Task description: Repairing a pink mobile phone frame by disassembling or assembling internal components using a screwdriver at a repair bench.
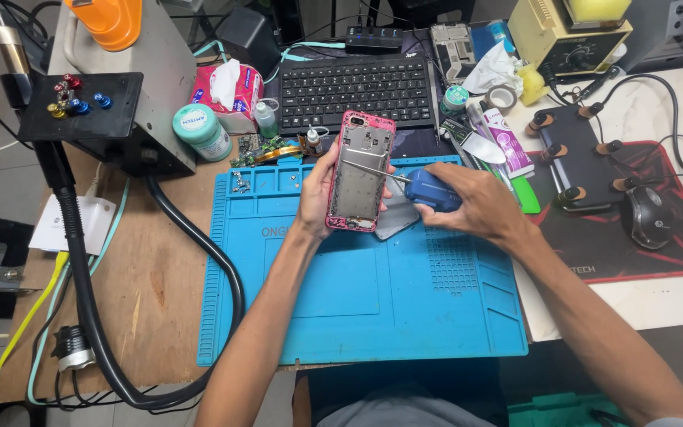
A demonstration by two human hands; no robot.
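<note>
Head view: left hand has its fingers clamped round the edges of a pink phone frame, held open-side up above the blue work mat. Right hand grips a blue-handled screwdriver — its tip rests on the frame's inside. Just behind lie a black keyboard and a tissue pack.

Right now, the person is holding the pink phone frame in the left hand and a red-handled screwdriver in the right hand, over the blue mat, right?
Not quite: the head view shows the screwdriver handle is blue. The left hand does hold the pink phone frame, the right hand the screwdriver, over the blue mat.
</note>
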